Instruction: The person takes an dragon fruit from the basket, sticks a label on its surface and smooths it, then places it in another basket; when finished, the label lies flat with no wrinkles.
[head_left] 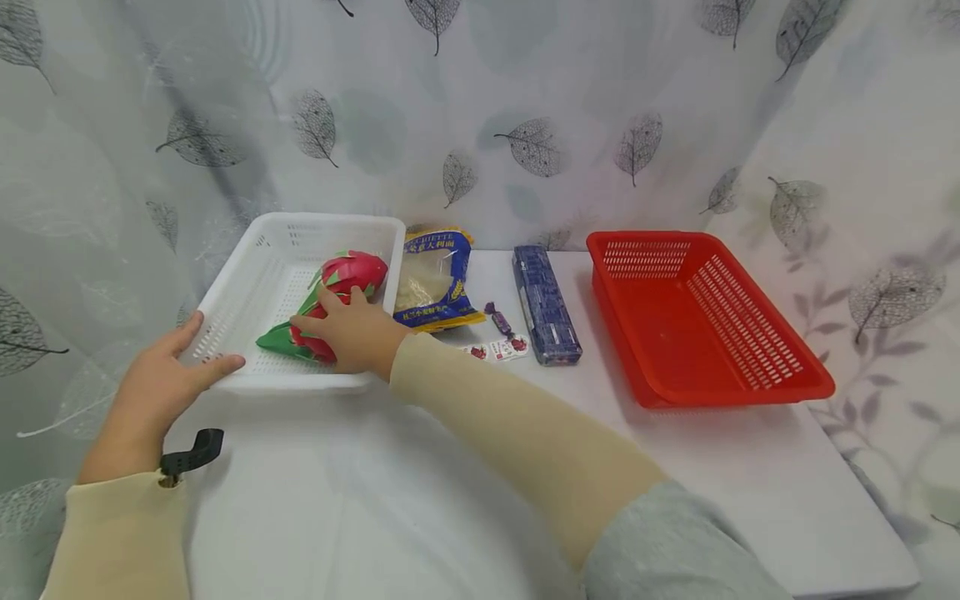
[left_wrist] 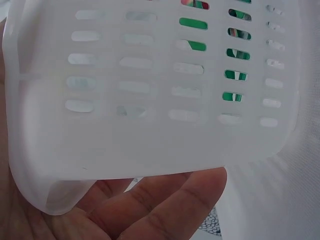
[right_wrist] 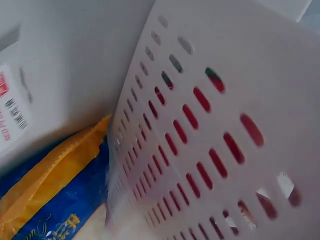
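Observation:
A white slotted basket (head_left: 300, 382) stands at the left of the table and holds two red dragon fruits with green leafy tips. My left hand (head_left: 153, 387) grips its near left corner, thumb over the rim; in the left wrist view, fingers (left_wrist: 175, 205) curl around the outside of the white wall (left_wrist: 125, 147). My right hand (head_left: 362, 333) reaches over the right rim and holds the nearer dragon fruit (head_left: 311, 343), partly hiding it. Behind it lies the other dragon fruit (head_left: 356, 268). In the right wrist view, red shows through the slots of the basket wall (right_wrist: 285, 85).
Right of the white basket lies a blue and yellow pasta bag (head_left: 427, 283). Near it are a purple wrapped candy (head_left: 499, 320), a small printed label (head_left: 510, 347) and a long dark blue box (head_left: 547, 304). A red basket (head_left: 720, 396) stands farther right, before a leaf-patterned curtain.

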